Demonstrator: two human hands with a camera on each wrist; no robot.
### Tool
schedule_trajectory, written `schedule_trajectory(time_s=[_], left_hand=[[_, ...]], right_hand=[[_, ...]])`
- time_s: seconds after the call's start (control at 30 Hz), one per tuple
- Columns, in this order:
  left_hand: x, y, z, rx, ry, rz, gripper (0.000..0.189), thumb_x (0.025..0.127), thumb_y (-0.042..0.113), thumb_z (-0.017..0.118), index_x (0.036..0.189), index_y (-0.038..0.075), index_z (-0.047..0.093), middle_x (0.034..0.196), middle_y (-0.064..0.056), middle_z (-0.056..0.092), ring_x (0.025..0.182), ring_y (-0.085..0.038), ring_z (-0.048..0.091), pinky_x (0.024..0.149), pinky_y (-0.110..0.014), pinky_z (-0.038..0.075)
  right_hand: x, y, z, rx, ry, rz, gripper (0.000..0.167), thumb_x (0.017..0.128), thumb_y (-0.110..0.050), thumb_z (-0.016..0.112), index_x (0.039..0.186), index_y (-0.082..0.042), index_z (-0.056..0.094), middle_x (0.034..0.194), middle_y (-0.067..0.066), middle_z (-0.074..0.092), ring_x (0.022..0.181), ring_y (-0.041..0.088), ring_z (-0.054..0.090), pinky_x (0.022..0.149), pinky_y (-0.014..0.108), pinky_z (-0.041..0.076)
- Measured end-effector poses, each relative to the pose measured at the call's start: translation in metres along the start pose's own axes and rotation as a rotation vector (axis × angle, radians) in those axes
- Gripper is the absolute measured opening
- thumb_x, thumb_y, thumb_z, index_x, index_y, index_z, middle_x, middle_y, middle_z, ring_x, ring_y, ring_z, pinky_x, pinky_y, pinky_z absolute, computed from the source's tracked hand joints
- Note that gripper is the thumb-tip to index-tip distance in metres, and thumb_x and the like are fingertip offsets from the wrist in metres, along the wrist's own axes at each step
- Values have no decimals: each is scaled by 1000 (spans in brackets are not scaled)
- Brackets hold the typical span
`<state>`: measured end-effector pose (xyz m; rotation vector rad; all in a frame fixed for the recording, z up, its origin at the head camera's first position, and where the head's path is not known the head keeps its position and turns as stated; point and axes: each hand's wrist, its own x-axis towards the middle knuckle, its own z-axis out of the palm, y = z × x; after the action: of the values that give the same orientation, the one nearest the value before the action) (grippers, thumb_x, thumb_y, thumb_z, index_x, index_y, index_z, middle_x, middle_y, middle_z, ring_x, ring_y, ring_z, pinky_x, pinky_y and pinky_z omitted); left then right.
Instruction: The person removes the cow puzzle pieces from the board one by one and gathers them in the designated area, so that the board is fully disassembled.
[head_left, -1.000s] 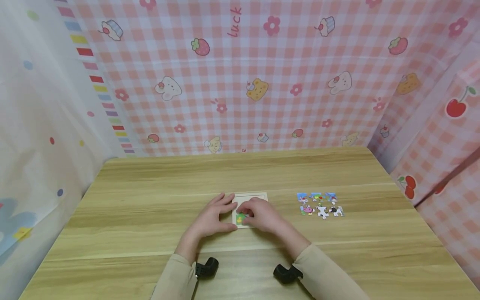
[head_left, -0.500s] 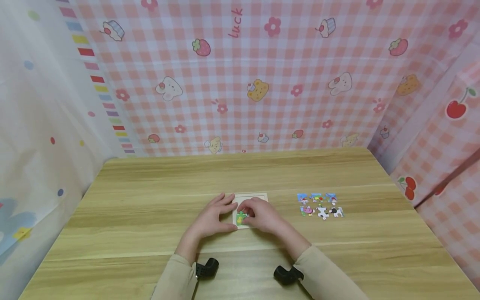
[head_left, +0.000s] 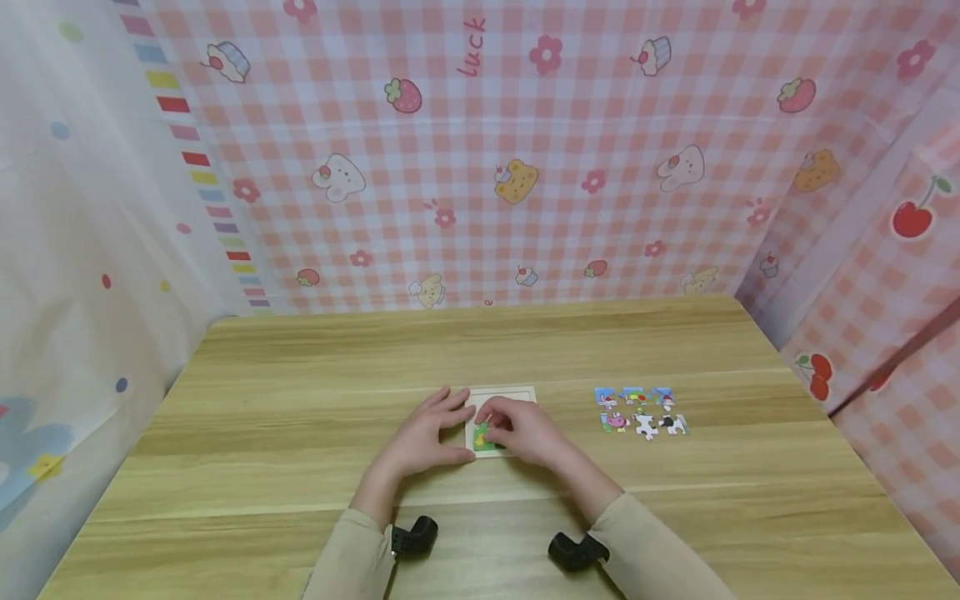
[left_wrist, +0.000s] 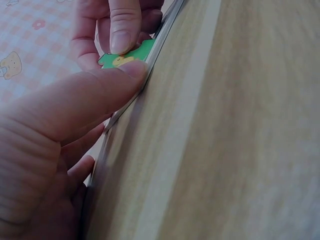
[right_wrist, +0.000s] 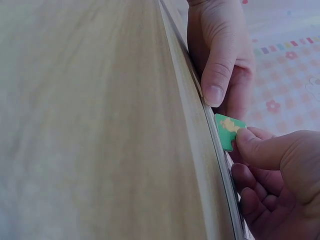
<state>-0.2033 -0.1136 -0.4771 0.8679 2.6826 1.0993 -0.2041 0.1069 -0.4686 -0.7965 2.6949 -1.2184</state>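
Observation:
My right hand (head_left: pixel 525 429) pinches a green puzzle piece (right_wrist: pixel 226 132) with a yellow figure on it between thumb and fingers. The piece stands tilted over the near left corner of a pale puzzle tray (head_left: pixel 495 391). Spread along the tray's left side, my left hand (head_left: pixel 420 435) steadies it with straight fingers, the thumb (left_wrist: pixel 107 90) at the near left corner. In the left wrist view the green piece shows just beyond that thumb. My right hand covers much of the tray's right part.
Right of the tray, several loose puzzle pieces (head_left: pixel 642 411) lie in two rows on the wooden table (head_left: pixel 337 358). A pink checked cloth (head_left: pixel 480 225) hangs behind the table, with more cloth at both sides.
The green piece shifts and tilts slightly in my right fingers over the tray's near left corner. My left hand stays in place, and the loose pieces have not moved.

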Motion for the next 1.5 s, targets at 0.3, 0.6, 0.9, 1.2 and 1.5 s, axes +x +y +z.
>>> schedule_trajectory(time_s=[0.3,0.6,0.9,1.2,1.5], left_hand=[[0,1,0,0,-6,-9,69,82,30,82,140,4,55,156,-7,36,148,-37,16,115,-60,19],[1,3,0,8,-1,-9,69,81,30,82,139,3,56,156,-8,37,147,-38,18,115,-61,20],[0,6,-2,0,-6,-7,69,81,27,83,139,2,56,156,-10,38,147,-40,18,116,-59,20],[0,5,-1,-4,-8,-11,69,81,27,83,139,2,55,156,-10,37,147,-39,17,116,-58,18],[1,3,0,-1,-9,-7,70,81,28,82,139,2,55,156,-10,37,148,-38,17,117,-57,18]], right_hand=[[-4,-1,-4,49,10,16,14,90,-5,71,99,-15,66,77,-10,58,71,7,54,69,27,46],[-16,7,-19,98,8,-3,14,90,-5,71,100,-14,67,80,-8,57,75,10,53,70,27,46],[-42,24,-44,110,21,-6,13,91,-4,70,102,-10,69,80,-6,58,75,11,53,68,26,46],[-74,45,-74,38,40,22,14,90,-3,70,103,-9,69,82,-7,60,78,9,55,69,26,48],[-100,60,-100,-26,98,-2,16,87,0,72,100,-9,70,82,-8,61,76,7,56,68,25,49]])
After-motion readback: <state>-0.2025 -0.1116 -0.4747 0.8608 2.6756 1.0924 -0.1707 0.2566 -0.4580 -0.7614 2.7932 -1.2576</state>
